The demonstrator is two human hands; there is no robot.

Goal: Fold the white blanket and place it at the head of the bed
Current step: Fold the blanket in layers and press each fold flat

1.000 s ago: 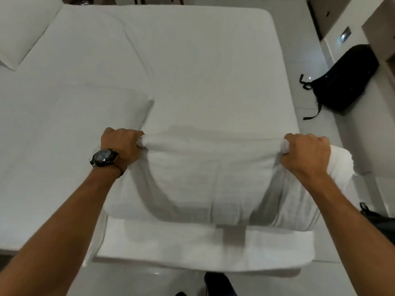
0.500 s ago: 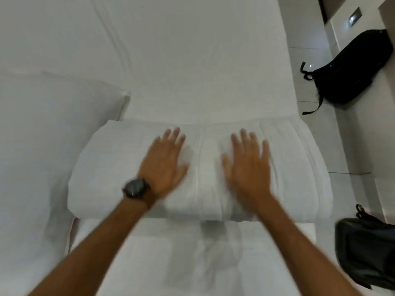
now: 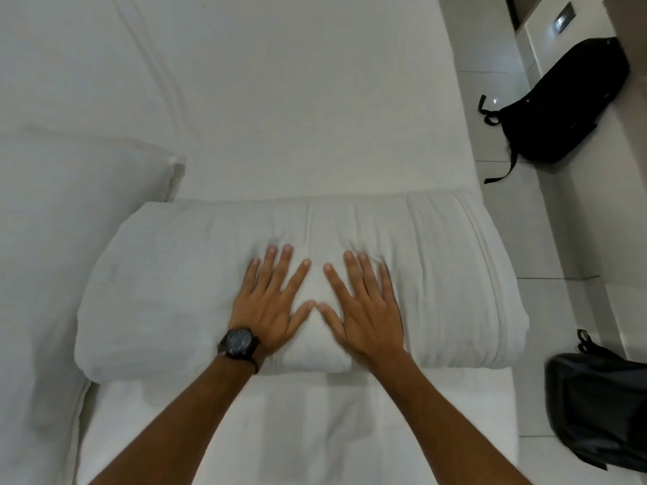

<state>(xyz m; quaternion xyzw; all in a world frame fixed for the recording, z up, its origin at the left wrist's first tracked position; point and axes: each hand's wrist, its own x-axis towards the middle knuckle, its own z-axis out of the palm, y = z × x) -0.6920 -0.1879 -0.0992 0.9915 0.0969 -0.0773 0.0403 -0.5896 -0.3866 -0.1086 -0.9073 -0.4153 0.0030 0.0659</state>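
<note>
The white blanket [image 3: 451,274] lies folded into a thick, wide bundle across the near part of the bed [image 3: 297,99]. My left hand [image 3: 269,306], with a black watch on its wrist, rests flat on the middle of the bundle, fingers spread. My right hand [image 3: 364,306] lies flat beside it, fingers spread too. The two thumbs nearly touch. Neither hand grips the fabric. The blanket's right end reaches the bed's right edge.
A white pillow [image 3: 70,239] lies on the left, touching the blanket's left end. A black backpack [image 3: 560,103] leans on the floor at the right. Another dark bag [image 3: 602,411] sits at the lower right, close to the bed.
A second ago both hands gripped the blanket's fold at its ends. They let go, the fold came down flat, and the open hands moved together onto the bundle's middle.
</note>
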